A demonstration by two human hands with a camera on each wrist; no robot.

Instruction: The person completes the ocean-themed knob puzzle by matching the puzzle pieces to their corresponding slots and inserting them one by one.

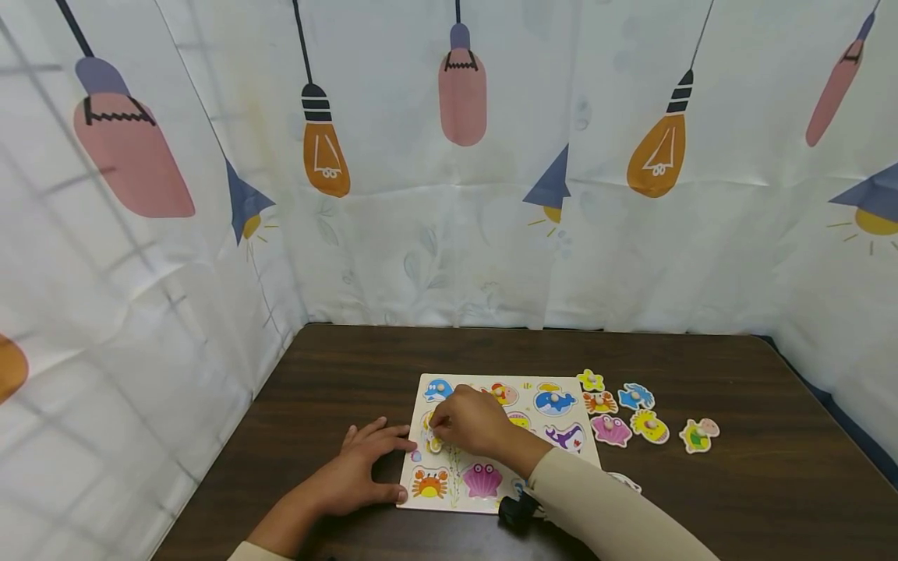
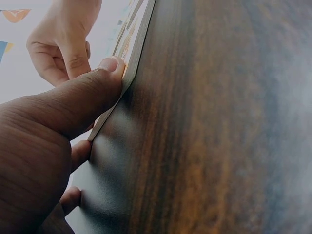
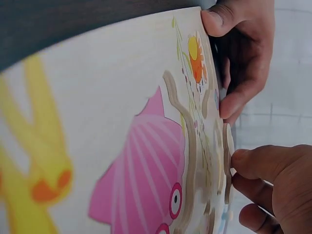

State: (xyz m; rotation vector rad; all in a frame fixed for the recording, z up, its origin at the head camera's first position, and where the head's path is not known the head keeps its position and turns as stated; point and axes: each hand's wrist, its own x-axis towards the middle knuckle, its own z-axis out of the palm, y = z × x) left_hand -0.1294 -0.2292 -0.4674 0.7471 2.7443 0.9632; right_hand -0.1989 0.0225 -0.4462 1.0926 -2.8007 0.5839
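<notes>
One beige sleeve crosses a flat, pale wooden puzzle board on a brown, wood-grained table; the right hand pinches a thin, curvy-edged wooden piece at the board's left side; the left hand, fingers spread, touches its edge.

On the dark, wood-grained desk we see a puzzle board, with loose puzzle pieces lying between its two and four o'clock.
</notes>
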